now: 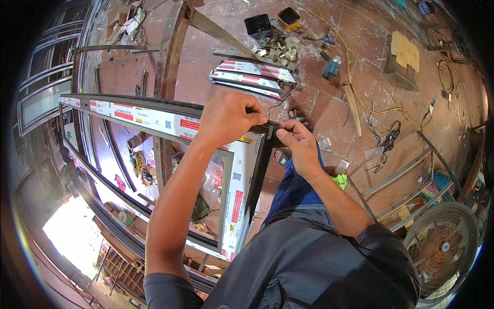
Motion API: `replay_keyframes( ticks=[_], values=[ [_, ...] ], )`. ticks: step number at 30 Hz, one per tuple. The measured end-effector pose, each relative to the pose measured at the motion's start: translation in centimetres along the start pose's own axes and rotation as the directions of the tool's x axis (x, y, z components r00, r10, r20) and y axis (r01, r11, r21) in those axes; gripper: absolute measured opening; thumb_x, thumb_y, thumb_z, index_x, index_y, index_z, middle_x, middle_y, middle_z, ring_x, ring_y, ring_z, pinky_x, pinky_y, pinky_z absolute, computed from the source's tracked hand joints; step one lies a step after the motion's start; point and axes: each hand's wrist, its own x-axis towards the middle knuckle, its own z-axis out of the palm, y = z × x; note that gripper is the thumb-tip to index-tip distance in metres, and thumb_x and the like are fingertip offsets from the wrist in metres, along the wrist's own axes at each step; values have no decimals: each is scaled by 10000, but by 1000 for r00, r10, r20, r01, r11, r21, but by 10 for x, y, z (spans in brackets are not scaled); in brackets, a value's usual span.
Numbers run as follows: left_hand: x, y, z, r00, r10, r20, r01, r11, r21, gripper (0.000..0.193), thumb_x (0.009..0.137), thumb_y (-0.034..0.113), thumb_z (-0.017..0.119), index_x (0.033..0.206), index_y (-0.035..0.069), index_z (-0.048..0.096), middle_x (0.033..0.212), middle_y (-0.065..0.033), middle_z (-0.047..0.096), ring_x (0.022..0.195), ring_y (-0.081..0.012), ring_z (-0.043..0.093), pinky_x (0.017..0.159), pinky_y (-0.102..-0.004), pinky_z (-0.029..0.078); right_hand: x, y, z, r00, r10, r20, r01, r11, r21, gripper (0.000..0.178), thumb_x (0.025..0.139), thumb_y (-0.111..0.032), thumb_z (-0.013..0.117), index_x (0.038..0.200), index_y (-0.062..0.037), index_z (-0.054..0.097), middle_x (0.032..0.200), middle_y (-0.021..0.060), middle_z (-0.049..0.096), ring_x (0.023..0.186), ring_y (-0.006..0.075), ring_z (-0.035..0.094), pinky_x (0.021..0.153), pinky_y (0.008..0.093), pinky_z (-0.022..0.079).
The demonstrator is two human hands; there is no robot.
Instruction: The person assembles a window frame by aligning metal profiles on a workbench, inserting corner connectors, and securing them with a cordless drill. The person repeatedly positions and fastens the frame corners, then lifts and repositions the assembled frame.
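A long rectangular metal frame (154,119), probably for a window or door, lies across in front of me. White, red and yellow printed film covers its faces, and black runs along its outer edge. At its near right corner my left hand (229,119) bends over the top, thumb and forefinger pinched at the dark edge. Whatever is between those fingertips is too small to make out. From the other side, my right hand (299,147) has thumb and forefinger closed on the same corner. Both hands nearly meet there.
Film-covered profile pieces (252,77) lie on the tiled floor beyond, by a heap of small metal offcuts (278,51). A teal power tool (332,67), a yellow cable (381,109) and a cardboard-topped box (404,59) are farther right. A large round fan (442,250) stands lower right.
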Motion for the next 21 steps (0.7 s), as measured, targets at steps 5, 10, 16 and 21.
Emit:
replay_keyframes(
  ticks=[5, 10, 16, 21],
  values=[
    [-1, 0, 2, 999, 5, -33, -5, 1000, 3, 204, 866, 280, 845, 937, 90, 817, 813, -87, 769, 701, -181, 703, 666, -337, 524, 10, -6, -4, 999, 31, 12, -29, 987, -159, 167, 1033, -146, 703, 1116, -2, 686, 926, 7, 712, 792, 59, 634, 664, 228, 505],
    [-8, -5, 11, 967, -13, -253, -64, 953, -295, 213, 907, 230, 820, 969, 30, 786, 816, -77, 759, 718, -146, 679, 688, -311, 519, 16, -13, -1, 1000, 17, 23, -11, 968, -251, 111, 1021, -128, 696, 1027, -18, 688, 867, -14, 672, 751, 45, 582, 635, 231, 455],
    [-50, -20, 25, 671, -225, -707, -264, 818, -511, 372, 860, 195, 845, 1154, -4, 735, 1060, -150, 742, 961, -235, 692, 883, -353, 533, 34, -26, -11, 988, 26, 154, 29, 939, -343, 136, 1032, -150, 671, 981, -24, 682, 853, -8, 662, 792, 69, 586, 719, 265, 480],
    [-165, -13, 86, 750, -11, -661, 0, 1000, -16, 821, 715, 391, 942, 1400, 66, 628, 1447, -229, 573, 1311, -404, 575, 1088, -512, 456, 27, -47, 7, 987, 116, 116, -29, 820, -571, 215, 1056, -220, 636, 1091, -20, 710, 948, 52, 695, 931, 137, 652, 827, 283, 523]
  ],
)
